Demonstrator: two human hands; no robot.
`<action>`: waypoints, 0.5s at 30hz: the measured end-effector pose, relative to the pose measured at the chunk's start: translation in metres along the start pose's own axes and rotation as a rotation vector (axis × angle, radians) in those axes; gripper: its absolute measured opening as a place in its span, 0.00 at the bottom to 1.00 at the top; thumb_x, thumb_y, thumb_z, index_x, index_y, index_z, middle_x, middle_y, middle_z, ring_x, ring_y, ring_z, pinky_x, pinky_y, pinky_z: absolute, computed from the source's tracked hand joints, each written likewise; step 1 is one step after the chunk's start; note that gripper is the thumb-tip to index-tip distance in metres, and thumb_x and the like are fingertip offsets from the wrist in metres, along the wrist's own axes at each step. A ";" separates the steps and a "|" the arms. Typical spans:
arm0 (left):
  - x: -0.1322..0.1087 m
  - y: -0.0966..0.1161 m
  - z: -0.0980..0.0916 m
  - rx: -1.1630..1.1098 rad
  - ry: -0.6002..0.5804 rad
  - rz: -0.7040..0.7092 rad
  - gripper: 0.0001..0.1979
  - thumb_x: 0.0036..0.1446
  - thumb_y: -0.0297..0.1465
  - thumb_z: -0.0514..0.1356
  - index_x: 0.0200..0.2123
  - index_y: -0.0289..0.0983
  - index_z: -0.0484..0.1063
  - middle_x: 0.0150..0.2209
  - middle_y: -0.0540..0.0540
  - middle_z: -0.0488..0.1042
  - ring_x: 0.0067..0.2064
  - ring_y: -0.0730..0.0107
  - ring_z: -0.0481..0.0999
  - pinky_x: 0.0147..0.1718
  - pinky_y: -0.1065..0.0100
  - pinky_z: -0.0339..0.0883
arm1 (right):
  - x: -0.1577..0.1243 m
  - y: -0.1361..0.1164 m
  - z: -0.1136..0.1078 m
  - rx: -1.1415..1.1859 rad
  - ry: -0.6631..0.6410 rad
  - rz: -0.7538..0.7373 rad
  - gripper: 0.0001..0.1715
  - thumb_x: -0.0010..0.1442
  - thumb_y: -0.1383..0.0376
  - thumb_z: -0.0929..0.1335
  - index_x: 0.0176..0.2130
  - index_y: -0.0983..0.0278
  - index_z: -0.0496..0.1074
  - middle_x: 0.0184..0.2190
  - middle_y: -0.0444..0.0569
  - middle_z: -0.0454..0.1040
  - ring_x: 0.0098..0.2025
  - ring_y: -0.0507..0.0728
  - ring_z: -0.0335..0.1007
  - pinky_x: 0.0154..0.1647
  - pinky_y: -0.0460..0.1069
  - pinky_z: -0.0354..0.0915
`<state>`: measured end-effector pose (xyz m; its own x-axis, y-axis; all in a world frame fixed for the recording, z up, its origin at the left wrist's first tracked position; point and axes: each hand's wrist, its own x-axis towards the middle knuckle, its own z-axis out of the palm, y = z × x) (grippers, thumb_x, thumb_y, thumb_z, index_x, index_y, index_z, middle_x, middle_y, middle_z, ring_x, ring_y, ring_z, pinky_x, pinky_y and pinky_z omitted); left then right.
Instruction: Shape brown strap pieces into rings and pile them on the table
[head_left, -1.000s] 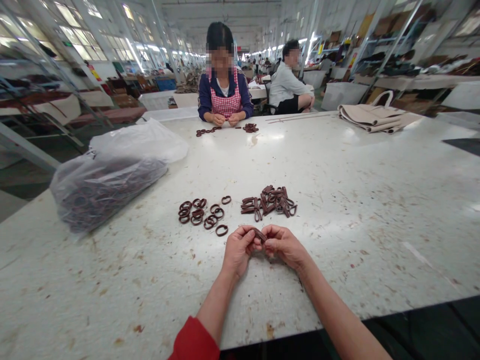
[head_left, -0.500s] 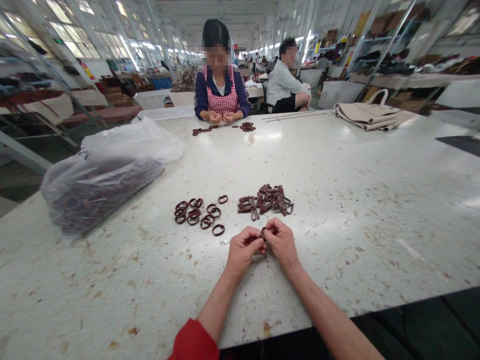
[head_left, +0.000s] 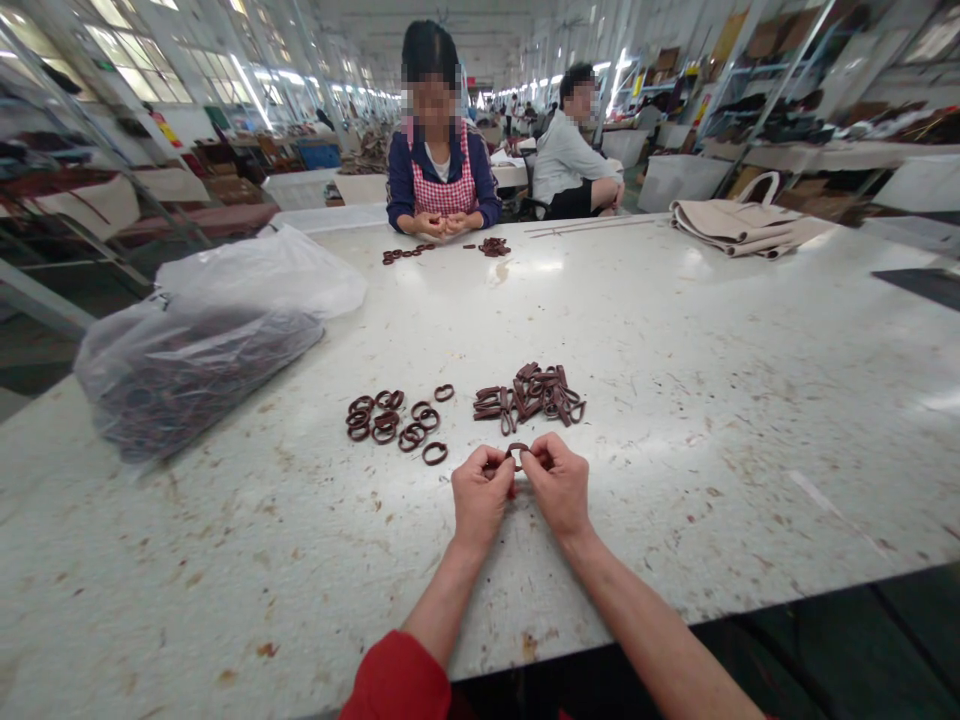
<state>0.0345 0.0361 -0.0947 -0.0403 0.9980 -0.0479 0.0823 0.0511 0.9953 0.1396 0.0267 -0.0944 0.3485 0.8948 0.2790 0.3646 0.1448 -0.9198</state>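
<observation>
Both hands are pinching one brown loop just above the table.

The left hand (head_left: 480,497) and right hand (head_left: 559,485) are meeting fingertip to fingertip, fingers pressed onto the small brown loop (head_left: 516,450), which is arching up between the thumbs, over the white table (head_left: 712,400). The grip is looking slight, so the springy piece could be slipping free and dropping among the rounded rings (head_left: 390,420) or the flattened pile (head_left: 532,395) just beyond, mixing with them.
</observation>
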 end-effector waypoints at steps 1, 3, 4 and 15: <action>0.000 -0.001 0.000 0.065 0.043 0.036 0.08 0.48 0.33 0.58 0.22 0.36 0.63 0.14 0.56 0.62 0.16 0.77 0.62 0.17 0.75 0.55 | -0.001 0.000 0.001 -0.036 0.008 -0.034 0.08 0.50 0.67 0.63 0.22 0.64 0.60 0.15 0.36 0.57 0.18 0.47 0.51 0.21 0.42 0.51; 0.001 -0.003 -0.002 0.238 0.125 0.140 0.09 0.49 0.33 0.56 0.20 0.37 0.61 0.15 0.56 0.60 0.18 0.77 0.61 0.18 0.75 0.54 | -0.002 0.000 0.004 -0.108 0.024 -0.091 0.07 0.50 0.68 0.62 0.22 0.64 0.60 0.16 0.36 0.56 0.18 0.47 0.52 0.22 0.42 0.51; 0.001 -0.003 -0.002 0.336 0.160 0.204 0.09 0.49 0.32 0.55 0.20 0.37 0.60 0.16 0.56 0.60 0.19 0.77 0.60 0.20 0.74 0.54 | -0.002 0.001 0.005 -0.143 0.039 -0.113 0.07 0.50 0.68 0.62 0.22 0.64 0.60 0.16 0.36 0.56 0.19 0.47 0.52 0.22 0.42 0.51; 0.019 -0.006 -0.046 0.632 0.408 0.393 0.04 0.47 0.23 0.53 0.26 0.37 0.63 0.27 0.51 0.64 0.28 0.72 0.66 0.29 0.71 0.58 | 0.004 0.014 -0.003 -0.128 -0.266 -0.098 0.09 0.55 0.63 0.61 0.31 0.65 0.68 0.17 0.38 0.60 0.20 0.49 0.56 0.23 0.43 0.51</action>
<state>-0.0128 0.0530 -0.0980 -0.2388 0.8622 0.4468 0.7014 -0.1651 0.6934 0.1486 0.0317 -0.1056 0.0747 0.9607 0.2673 0.4967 0.1966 -0.8453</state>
